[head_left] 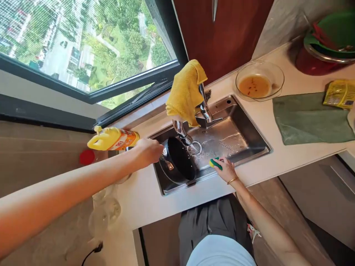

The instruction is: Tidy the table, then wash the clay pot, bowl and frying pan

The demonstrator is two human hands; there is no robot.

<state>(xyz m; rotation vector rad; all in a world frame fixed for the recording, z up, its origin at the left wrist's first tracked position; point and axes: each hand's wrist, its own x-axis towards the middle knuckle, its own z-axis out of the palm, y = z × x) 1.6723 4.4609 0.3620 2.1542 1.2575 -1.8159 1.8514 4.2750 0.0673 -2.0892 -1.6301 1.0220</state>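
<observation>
My left hand (pixel 149 150) is wrapped round the handle of a dark pan (pixel 179 160), which is tilted on its side in the left part of the steel sink (pixel 244 122). In my right hand (pixel 227 170) is a green and yellow sponge (pixel 215 163), held over the sink's near edge, to the right of the pan and apart from it. Water runs from the chrome faucet (pixel 183 133) near the drain, beside the pan's rim. A yellow cloth (pixel 185 92) hangs over the faucet's neck.
A yellow detergent bottle (pixel 113 139) stands left of the sink, below the open window. Behind the sink's right side is a glass bowl (pixel 256 85) of brownish liquid. Further right are a green mat (pixel 307 118), a yellow packet (pixel 340 94) and a red pot (pixel 318 61).
</observation>
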